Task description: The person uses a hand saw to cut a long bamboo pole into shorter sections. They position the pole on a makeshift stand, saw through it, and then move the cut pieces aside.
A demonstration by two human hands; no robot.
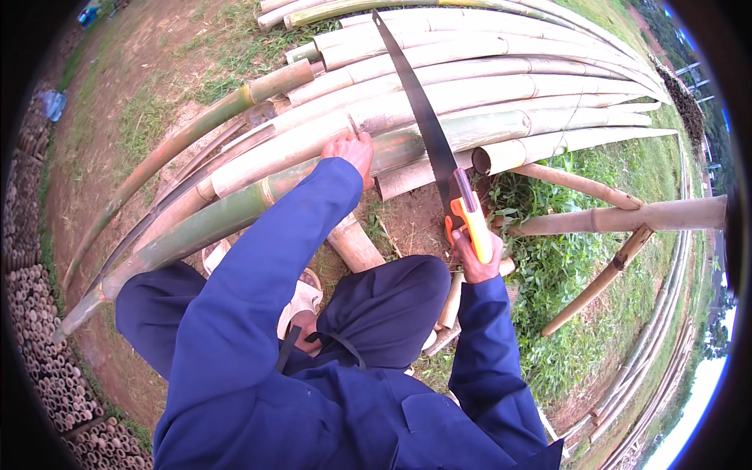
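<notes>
In our right hand (476, 254) we hold the hand saw (417, 106) by its orange handle, fingers closed, at centre right; its blade slants to top centre across the bamboo poles (470, 59). Our left hand (350, 155), mid-frame, lies on the green bamboo pole (227, 213); whether it grips or only presses, we cannot tell. If that round pole rolls under a light hold, the blade might skip toward our left fingers; pushed sideways, the long thin blade could bend or bind. We can read no writing anywhere.
</notes>
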